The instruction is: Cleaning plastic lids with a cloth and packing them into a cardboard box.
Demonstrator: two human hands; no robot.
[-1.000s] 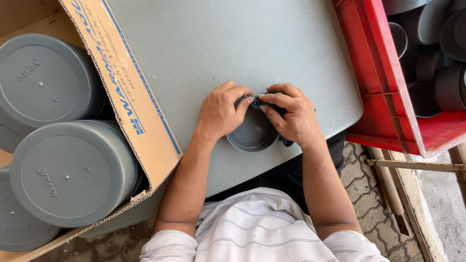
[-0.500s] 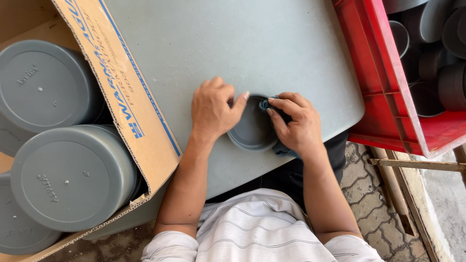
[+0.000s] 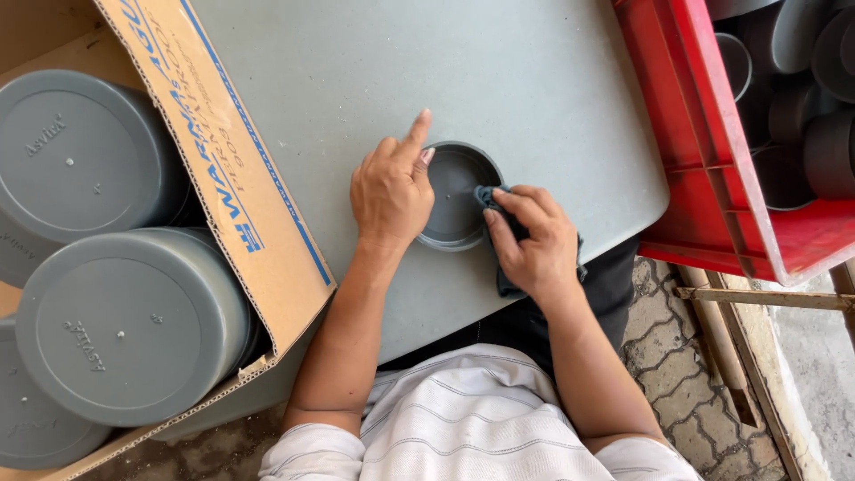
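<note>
Hands of one person work on a grey plastic cap (image 3: pixel 454 191), a shallow round piece lying open side up on the grey tabletop (image 3: pixel 374 80), near its front edge. Left hand (image 3: pixel 392 191) rests against the cap's left rim, index finger stretched out straight, other fingers loosely curled and gripping nothing. Right hand (image 3: pixel 533 240) is closed around a dark cloth (image 3: pixel 488 196), pressing its bunched end inside the cap at the right rim. A cardboard box (image 3: pixel 214 169) with blue print hangs off the tabletop's left edge, holding large grey round caps (image 3: pixel 134 321). A red plastic crate (image 3: pixel 712 160) at the right edge holds more dark round fittings (image 3: pixel 802 98).
</note>
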